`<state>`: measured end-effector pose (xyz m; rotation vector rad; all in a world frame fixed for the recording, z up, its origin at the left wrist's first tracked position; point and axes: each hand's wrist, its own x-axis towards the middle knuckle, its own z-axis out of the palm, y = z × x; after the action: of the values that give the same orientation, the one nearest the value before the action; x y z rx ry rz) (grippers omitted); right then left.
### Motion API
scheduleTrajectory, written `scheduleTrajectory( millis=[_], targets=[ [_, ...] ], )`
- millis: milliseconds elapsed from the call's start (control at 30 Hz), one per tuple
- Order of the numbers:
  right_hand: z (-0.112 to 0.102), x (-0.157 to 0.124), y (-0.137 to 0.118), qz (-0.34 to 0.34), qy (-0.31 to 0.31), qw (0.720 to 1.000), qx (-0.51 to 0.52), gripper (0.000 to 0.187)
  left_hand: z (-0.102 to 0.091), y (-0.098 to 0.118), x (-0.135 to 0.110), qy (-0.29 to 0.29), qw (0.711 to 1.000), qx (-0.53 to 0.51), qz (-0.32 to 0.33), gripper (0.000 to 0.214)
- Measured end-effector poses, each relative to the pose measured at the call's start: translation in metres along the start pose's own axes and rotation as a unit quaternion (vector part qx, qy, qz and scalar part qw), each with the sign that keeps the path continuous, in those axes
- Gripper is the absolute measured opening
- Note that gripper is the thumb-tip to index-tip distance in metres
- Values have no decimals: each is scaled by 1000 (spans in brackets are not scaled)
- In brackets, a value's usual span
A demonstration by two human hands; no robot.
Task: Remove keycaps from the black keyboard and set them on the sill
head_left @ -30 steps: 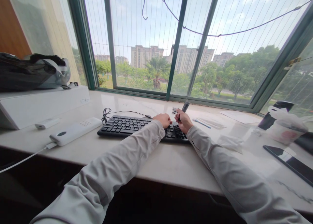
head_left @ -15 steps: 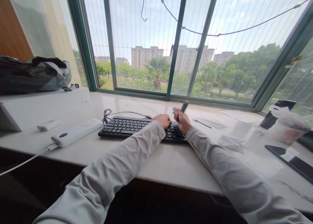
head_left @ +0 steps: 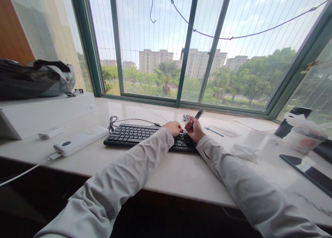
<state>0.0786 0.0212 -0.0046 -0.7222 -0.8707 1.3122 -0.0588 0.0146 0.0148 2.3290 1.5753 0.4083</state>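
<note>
A black keyboard (head_left: 133, 136) lies on the pale stone counter, its right part partly covered by my hands. My left hand (head_left: 173, 128) rests over the keys right of its middle, fingers curled together; what they hold, if anything, is hidden. Close beside it, my right hand (head_left: 193, 129) is wrapped round a dark stick-shaped tool (head_left: 199, 113). One end of the tool sticks up above the fist, while its lower end is hidden by the hand and keys. Just behind the right hand lies a small group of loose dark keycaps (head_left: 185, 118).
A coiled cable (head_left: 113, 123) sits behind the keyboard. Left stand a white power bank (head_left: 81, 141), a small white device (head_left: 50, 132) and a white box (head_left: 49, 115). On the right are a blue stick (head_left: 215, 131), clear plastic wrapping (head_left: 243, 151), a phone (head_left: 307, 170) and a bagged tub (head_left: 304, 137).
My right hand has turned, so the tool leans further right and shows less above the fist. My left hand stays nearly in place on the keyboard.
</note>
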Motion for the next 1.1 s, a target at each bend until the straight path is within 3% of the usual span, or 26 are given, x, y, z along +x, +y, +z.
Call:
scheduleTrajectory(
  millis=[100, 433, 667, 867, 1000, 1100],
  targets=[
    [0, -2, -2, -9, -16, 1000, -4, 44, 1, -1, 0, -11, 1000, -7, 12, 27],
    [10, -7, 9, -73, 3, 995, -66, 45, 17, -7, 2, 53, 996, -51, 42, 28],
    [9, -7, 13, -91, 13, 993, -73, 44, 18, -11, 8, 39, 996, -72, 26, 39],
    [7, -7, 16, -113, -2, 991, -71, 43, 14, -10, 8, 19, 997, -77, 25, 34],
    [9, -8, 13, -145, 18, 987, -62, 47, 14, -12, 10, 3, 990, -137, 40, 30],
    [6, -9, 2, -188, 37, 979, -73, 47, 13, -12, 13, 2, 981, -195, 15, 27]
  ],
)
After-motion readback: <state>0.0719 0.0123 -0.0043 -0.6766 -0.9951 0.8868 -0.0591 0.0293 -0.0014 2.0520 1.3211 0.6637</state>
